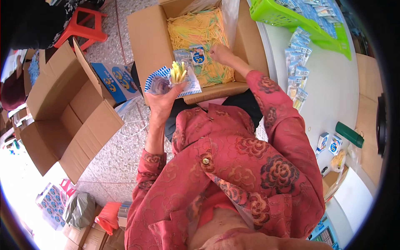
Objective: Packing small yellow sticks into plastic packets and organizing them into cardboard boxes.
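My left hand (166, 99) is closed on a clear packet with blue-striped ends (158, 80). A bunch of short pale-yellow sticks (178, 73) stands up by its thumb; whether they sit inside the packet or against it I cannot tell. An open cardboard box (149, 46) in front of me holds a heap of thin yellow, orange and green sticks (196, 29). Over this heap, at its right side, is my right hand (221, 55), fingers curled; what they hold, if anything, is hidden. Between the hands, a small blue-and-white card (198, 55) lies on the heap beside clear wrapping.
On the right, a white table (329, 91) bears a green basket (287, 21) of striped packets, a row of filled packets (298, 62), small boxes (334, 145) and a green case (349, 134). An open carton (71, 108) and a red stool (85, 27) stand at left.
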Available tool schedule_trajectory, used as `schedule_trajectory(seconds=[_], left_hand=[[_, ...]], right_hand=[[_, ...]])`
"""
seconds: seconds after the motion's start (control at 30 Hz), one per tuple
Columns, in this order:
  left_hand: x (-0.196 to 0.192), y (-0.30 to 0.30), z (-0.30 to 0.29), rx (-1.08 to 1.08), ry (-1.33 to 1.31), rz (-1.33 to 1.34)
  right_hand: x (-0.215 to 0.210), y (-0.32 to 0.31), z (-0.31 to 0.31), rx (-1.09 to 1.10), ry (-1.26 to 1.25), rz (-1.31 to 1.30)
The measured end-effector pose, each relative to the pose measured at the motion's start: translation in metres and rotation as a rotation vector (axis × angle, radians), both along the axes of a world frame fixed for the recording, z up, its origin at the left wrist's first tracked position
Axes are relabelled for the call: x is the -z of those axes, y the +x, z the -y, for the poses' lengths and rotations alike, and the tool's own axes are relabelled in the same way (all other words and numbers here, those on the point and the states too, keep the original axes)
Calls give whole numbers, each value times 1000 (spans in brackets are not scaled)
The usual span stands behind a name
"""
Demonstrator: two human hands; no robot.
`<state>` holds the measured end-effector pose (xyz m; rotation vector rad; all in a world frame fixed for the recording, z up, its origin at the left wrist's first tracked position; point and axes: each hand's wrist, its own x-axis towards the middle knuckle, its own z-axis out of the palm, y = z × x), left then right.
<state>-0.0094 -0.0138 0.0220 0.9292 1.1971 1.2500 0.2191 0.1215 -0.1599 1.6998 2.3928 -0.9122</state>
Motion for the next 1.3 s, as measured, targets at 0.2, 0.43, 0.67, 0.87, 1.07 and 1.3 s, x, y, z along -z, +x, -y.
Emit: schedule_trajectory(seconds=[0.2,0.43,0.67,0.87,1.07,1.3], left_hand=[[6,-8,1,-10,5,-35],[8,-7,-3,-33,-44,39],[8,-5,-4,-18,-64,51],[7,0,-3,13,-82,49],[11,7,-1,36,8,45],[12,14,1,56,8,2]], right_hand=[[37,-19,8,261,-130,100],[48,-39,9,289,-159,179],[73,-29,2,460,-233,73],[74,-16,-7,657,-533,-150],[1,15,-17,486,-315,-530],[-220,8,27,317,-120,-1155]])
